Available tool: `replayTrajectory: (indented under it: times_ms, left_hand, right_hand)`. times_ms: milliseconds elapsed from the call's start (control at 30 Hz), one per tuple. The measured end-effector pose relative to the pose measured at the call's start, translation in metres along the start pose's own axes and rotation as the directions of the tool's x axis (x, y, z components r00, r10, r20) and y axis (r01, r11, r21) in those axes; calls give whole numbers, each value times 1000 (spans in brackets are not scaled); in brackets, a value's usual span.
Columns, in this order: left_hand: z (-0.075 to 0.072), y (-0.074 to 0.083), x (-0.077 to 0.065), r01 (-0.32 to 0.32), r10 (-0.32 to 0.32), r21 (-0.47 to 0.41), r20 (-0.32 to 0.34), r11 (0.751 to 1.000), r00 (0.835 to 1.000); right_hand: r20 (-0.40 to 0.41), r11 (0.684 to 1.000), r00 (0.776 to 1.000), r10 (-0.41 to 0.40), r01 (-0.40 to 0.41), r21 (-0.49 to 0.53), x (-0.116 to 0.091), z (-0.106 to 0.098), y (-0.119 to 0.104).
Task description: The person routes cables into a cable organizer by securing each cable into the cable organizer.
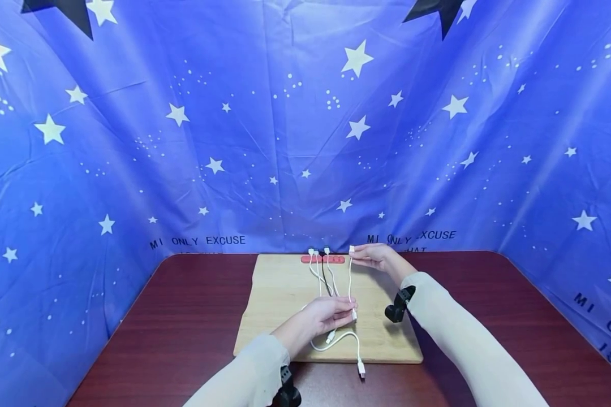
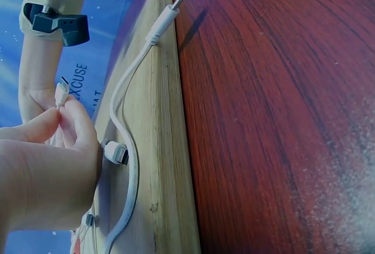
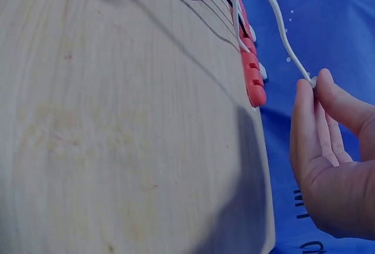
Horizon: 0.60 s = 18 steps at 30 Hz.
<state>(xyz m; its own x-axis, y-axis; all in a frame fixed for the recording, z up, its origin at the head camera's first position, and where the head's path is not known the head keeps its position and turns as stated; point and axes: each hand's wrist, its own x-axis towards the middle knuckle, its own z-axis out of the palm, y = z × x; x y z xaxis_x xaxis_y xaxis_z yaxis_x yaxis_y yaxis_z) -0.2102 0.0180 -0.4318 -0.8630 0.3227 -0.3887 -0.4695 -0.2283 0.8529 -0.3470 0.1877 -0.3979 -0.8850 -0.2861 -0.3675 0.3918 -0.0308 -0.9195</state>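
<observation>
A white charging cable (image 1: pixel 350 280) runs between my two hands above the right part of a wooden board (image 1: pixel 382 339). My left hand (image 1: pixel 322 315) pinches it near its lower end; in the left wrist view the small plug (image 2: pixel 62 93) sticks out past thumb and fingers. At the board's far edge, my right hand (image 1: pixel 378 257) pinches the other end between thumb and fingertips, just right of a red cable clip strip (image 3: pixel 255 93). Several white cables and a black cable (image 1: pixel 323 274) sit in the strip's left slots; slots at its right end are bare.
Below my left hand, a white cable (image 2: pixel 130 148) curves over the board's near edge, its plug (image 1: pixel 361 370) sticking out beyond it. Another white plug (image 2: pixel 116 153) lies on the board. The dark red table (image 1: pixel 158 339) is backed by a blue star-patterned curtain (image 1: pixel 285 141).
</observation>
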Motion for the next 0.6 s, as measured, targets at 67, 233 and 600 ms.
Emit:
replayTrajectory:
  times_ms: [67,233,600]
  left_hand:
    - [0,0,-1,-2,2,2,0,1000,1000]
    - [-3,-1,-2,-2,2,11,-2,1000,1000]
    - [-11,2,-10,-6,6,10,-17,1000,1000]
  right_hand:
    - [15,1000,1000,-7,7,-8,0,1,2]
    - [26,1000,1000,-14,14,-3,5,3,8]
    - [31,1000,999,-16,17,-10,11,8,10]
